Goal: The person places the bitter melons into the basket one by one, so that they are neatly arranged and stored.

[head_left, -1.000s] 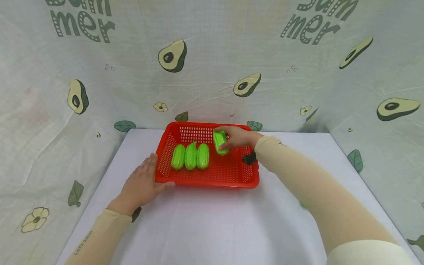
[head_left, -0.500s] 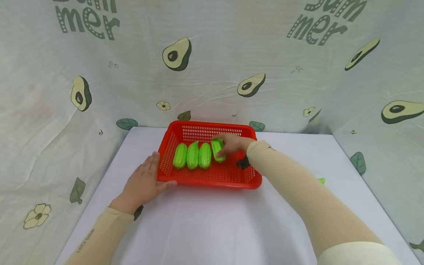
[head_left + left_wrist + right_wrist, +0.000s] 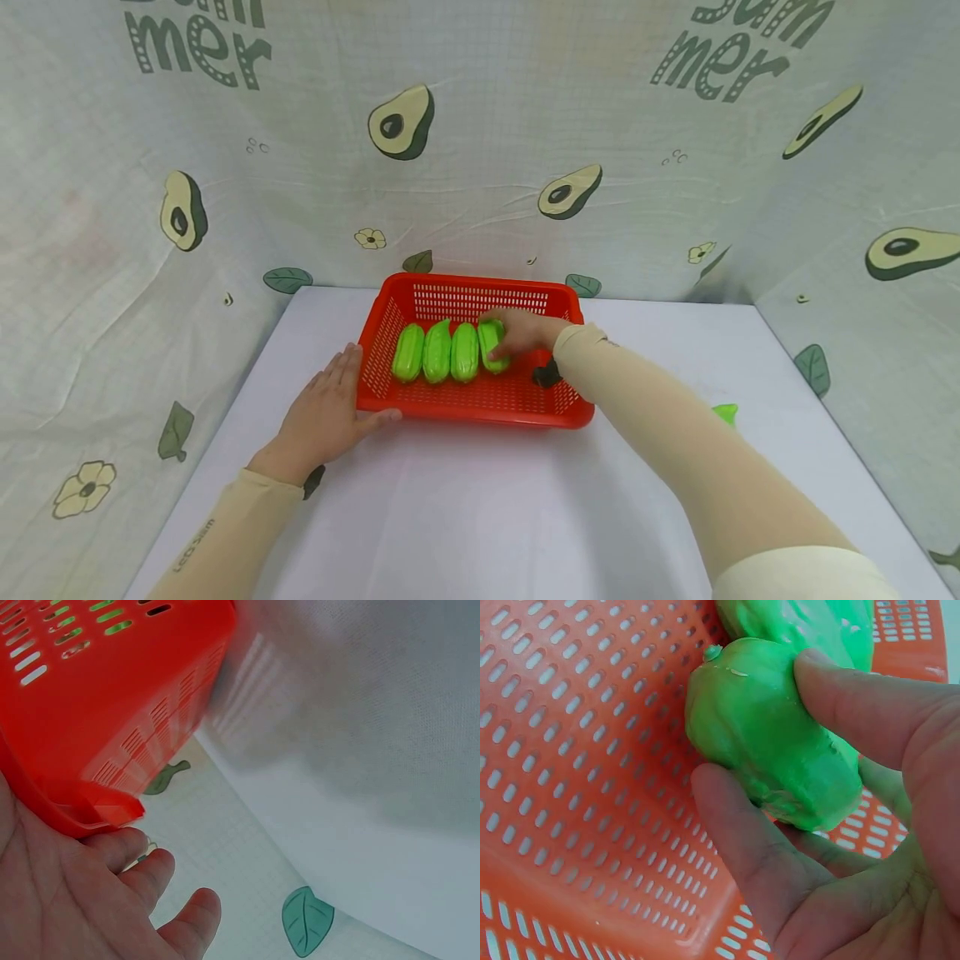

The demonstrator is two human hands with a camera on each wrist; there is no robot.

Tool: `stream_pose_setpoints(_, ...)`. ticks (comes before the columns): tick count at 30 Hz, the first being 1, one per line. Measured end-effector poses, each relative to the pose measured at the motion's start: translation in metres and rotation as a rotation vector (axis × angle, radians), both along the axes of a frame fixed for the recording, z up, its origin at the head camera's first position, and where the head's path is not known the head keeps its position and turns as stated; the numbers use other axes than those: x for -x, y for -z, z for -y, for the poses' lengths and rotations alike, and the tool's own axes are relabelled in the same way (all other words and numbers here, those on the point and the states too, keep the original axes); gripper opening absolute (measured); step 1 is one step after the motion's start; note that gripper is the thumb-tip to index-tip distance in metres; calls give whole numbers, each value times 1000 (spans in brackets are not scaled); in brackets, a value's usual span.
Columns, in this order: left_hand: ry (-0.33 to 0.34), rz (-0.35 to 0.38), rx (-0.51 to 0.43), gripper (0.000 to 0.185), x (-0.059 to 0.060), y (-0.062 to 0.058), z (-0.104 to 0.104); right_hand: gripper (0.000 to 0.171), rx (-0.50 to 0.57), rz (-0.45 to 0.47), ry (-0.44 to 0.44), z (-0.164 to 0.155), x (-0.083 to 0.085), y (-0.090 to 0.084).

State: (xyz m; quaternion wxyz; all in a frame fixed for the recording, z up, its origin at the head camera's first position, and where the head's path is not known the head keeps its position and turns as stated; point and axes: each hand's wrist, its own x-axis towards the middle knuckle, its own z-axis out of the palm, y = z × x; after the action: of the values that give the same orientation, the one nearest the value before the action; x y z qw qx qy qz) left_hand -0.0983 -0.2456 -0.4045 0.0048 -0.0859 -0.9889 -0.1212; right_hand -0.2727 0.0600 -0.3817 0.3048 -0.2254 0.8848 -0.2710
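Note:
A red perforated basket stands on the white table. Three green toy gourds lie side by side in it. My right hand grips a fourth green gourd and holds it down beside the row; in the right wrist view thumb and fingers wrap round this gourd over the basket floor. My left hand lies flat against the basket's left front corner, fingers straight; the left wrist view shows the palm against the basket wall.
A small green piece lies on the table to the right, behind my right forearm. Fabric walls printed with avocados close off the back and both sides. White table surface spreads in front of the basket.
My right hand has carried the fourth gourd from the basket's back right down and leftward, next to the row of three. The left hand has stayed at the basket's corner.

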Motion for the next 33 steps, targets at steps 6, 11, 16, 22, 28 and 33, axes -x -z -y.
stream_pose_setpoints(6, 2, -5, -2, 126, 0, 1, 1, 78, -37, 20, 13, 3, -4, 4)
stream_pose_setpoints(11, 0, -6, -1, 126, 0, 2, 1, 78, -59, 3, -1, 6, -7, 7)
stream_pose_setpoints(16, -1, -5, -1, 125, -1, 1, 0, 77, -83, -18, -11, 8, -8, 7)
stream_pose_setpoints(22, 0, -8, 0, 125, -1, 0, -1, 77, -84, -20, -24, 8, -8, 6)
stream_pose_setpoints(28, -1, -4, -1, 124, -1, -1, -1, 78, -87, -24, -36, 6, -9, 4)
stream_pose_setpoints(33, -1, 4, -2, 123, -1, -1, -1, 78, -86, -18, -33, 6, -9, 4)
